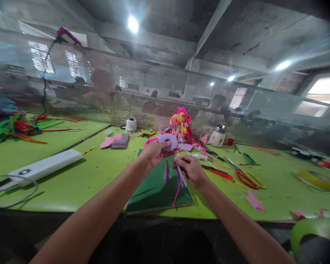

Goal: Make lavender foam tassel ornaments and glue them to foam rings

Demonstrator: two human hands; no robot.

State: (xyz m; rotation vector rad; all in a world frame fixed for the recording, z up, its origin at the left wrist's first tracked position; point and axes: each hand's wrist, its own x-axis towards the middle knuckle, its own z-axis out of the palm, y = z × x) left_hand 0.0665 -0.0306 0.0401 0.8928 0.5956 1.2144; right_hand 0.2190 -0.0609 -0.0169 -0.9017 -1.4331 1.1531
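Left hand (154,152): fingers closed on a lilac paper disc with a centre hole (169,141). Right hand (192,169): fingers pinch thin purple and pink paper fringe strips (181,179) hanging just below the disc. Beneath both sets of fingers: dark green rectangular sheet (154,194) on the light green surface (71,176). Right of the right fingers: red-handled scissors (246,179).
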